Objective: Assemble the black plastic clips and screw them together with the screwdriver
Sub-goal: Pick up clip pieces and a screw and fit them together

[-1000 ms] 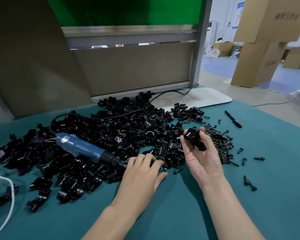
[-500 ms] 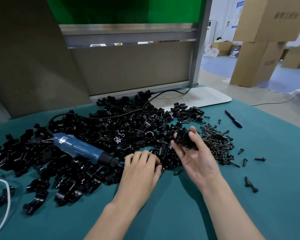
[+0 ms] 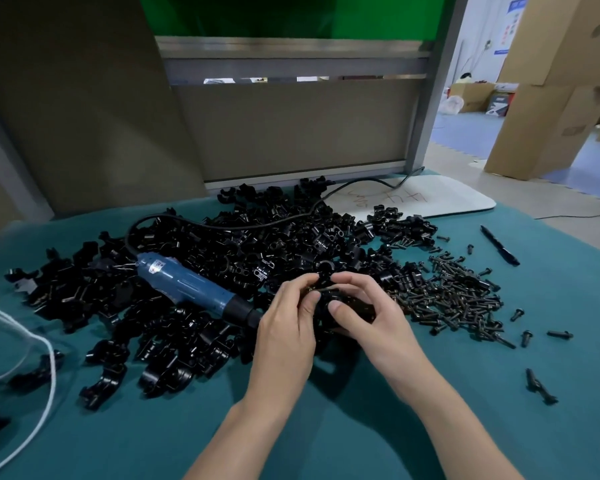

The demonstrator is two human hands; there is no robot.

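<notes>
I judge this early: the left hand and right hand both pinch black plastic clip halves together over the loose black clip pile, the blue corded electric screwdriver lying untouched beside them.

A heap of clips is spread across the middle of the table. The screwdriver is laid on it left of centre, and a pile of screws is gathered to its right. A pen is set beyond the screws, and a board behind the heap. At the heap's near edge a clip is gripped between the left hand and right hand.
</notes>
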